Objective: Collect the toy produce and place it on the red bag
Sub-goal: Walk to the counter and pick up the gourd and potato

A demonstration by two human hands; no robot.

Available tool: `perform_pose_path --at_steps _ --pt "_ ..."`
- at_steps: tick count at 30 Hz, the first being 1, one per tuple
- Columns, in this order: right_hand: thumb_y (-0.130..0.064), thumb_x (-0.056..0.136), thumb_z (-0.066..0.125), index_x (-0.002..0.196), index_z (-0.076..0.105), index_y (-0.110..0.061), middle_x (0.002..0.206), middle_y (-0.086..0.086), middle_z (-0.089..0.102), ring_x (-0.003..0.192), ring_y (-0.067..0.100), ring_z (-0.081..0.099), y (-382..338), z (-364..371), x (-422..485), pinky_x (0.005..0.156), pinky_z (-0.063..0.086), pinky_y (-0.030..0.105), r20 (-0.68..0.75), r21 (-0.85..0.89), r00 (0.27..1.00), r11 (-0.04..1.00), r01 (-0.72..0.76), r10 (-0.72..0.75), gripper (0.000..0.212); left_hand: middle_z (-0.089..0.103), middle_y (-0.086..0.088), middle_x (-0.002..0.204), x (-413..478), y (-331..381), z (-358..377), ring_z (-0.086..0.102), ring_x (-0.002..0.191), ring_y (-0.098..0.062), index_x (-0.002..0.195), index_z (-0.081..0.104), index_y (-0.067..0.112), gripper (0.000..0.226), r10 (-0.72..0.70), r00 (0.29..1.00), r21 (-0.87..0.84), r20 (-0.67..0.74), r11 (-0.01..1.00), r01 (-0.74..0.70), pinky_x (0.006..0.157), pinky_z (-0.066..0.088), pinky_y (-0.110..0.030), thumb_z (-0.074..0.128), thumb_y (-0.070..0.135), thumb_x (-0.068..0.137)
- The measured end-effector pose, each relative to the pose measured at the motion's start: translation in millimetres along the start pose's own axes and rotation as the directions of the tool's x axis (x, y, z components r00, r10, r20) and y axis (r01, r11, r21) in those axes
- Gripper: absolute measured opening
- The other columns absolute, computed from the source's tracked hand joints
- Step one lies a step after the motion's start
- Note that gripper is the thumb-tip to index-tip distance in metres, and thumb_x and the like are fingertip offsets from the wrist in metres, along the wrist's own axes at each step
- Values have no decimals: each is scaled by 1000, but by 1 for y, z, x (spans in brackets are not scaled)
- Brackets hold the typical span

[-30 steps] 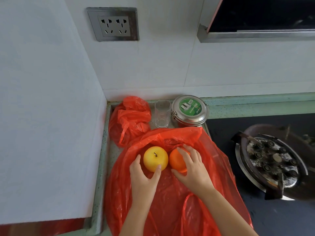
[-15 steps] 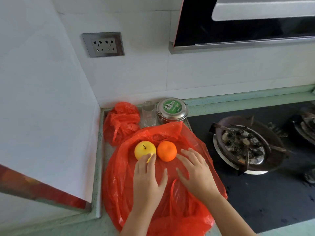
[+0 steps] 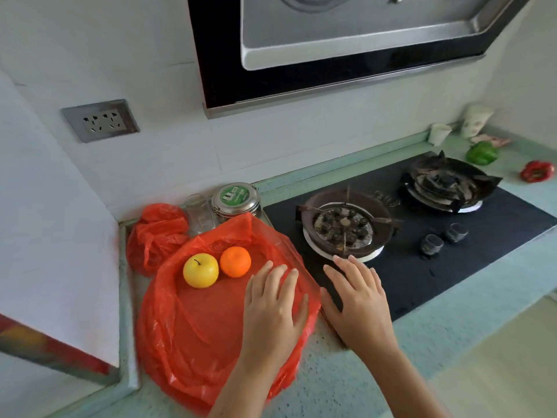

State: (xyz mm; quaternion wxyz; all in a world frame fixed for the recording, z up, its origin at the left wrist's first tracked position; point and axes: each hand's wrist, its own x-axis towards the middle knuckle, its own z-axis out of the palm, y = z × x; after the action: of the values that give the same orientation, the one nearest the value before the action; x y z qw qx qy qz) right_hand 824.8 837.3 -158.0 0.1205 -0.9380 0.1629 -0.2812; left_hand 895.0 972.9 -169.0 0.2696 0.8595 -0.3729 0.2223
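Note:
A red plastic bag (image 3: 193, 324) lies flat on the green counter at the left. On its far part rest a yellow toy apple (image 3: 200, 270) and an orange toy fruit (image 3: 235, 262), side by side. My left hand (image 3: 275, 303) hovers flat over the bag's right edge, fingers apart, holding nothing. My right hand (image 3: 357, 300) is spread over the stove's left edge, also empty. Far right on the counter lie a green toy pepper (image 3: 481, 154) and a red toy pepper (image 3: 537, 171).
A crumpled red bag (image 3: 156, 233), a clear glass (image 3: 199, 215) and a metal tin with a green lid (image 3: 236, 198) stand in the back left corner. A black two-burner gas stove (image 3: 422, 267) fills the middle. White cups (image 3: 476, 120) stand far right. A range hood hangs above.
Both hands have let go of the apple and orange, which stay on the bag, and have moved right. The view has swung right, showing the stove and the two peppers.

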Motion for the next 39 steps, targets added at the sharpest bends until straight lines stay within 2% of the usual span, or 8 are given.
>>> perform_pose_path --at_steps 5,8,12,16,20,26,32,39 --pt "-27 76 59 104 66 -13 114 8 64 114 30 54 24 -45 -26 93 41 53 -73 -15 993 996 -90 88 33 62 -8 112 -1 48 -1 50 115 -29 112 62 9 37 83 996 -43 21 996 -83 89 47 -49 52 32 85" --pt "-26 77 58 107 65 -12 115 8 63 115 31 53 43 -72 -46 91 45 54 -105 -18 986 991 -133 131 34 63 -8 111 -4 82 -1 50 114 -26 111 63 8 38 130 991 -83 21 988 -128 89 47 -48 49 32 85" --pt "-30 82 49 106 64 -11 114 9 64 113 32 54 68 -108 -75 90 46 51 -184 -34 966 981 -191 182 35 64 -8 110 -10 127 5 47 115 -25 111 64 7 39 199 980 -129 17 972 -195 90 47 -50 48 33 85" --pt "-25 78 57 105 65 -11 113 8 64 111 31 55 95 -141 -108 89 46 52 -255 -74 934 958 -277 250 30 64 -8 110 -20 172 14 45 114 -24 110 64 7 39 256 967 -179 19 952 -248 89 47 -52 48 32 84" --pt "-31 83 46 104 65 -12 112 8 65 109 31 56 123 -175 -147 89 46 51 -304 -103 900 928 -358 313 34 64 -9 109 -31 223 25 46 113 -25 110 62 7 38 331 943 -250 13 915 -318 89 47 -51 46 30 83" --pt "-33 81 44 104 66 -12 111 9 65 110 32 57 162 -227 -199 93 40 52 -380 -162 826 850 -502 416 38 65 -10 108 -48 299 38 52 108 -27 110 63 7 41 451 892 -357 26 838 -413 89 48 -47 42 34 88" --pt "-34 81 45 102 66 -12 110 10 66 108 33 57 190 -263 -243 90 43 54 -465 -179 750 780 -599 470 37 66 -11 110 -62 359 49 58 107 -32 111 64 7 41 538 841 -452 63 766 -457 89 48 -49 44 32 85" --pt "-34 81 45 103 65 -12 110 9 65 109 32 56 222 -289 -288 90 45 53 -530 -185 644 665 -723 552 36 65 -9 109 -74 414 76 55 109 -28 111 63 9 40 628 774 -543 80 678 -495 91 47 -46 45 32 83"
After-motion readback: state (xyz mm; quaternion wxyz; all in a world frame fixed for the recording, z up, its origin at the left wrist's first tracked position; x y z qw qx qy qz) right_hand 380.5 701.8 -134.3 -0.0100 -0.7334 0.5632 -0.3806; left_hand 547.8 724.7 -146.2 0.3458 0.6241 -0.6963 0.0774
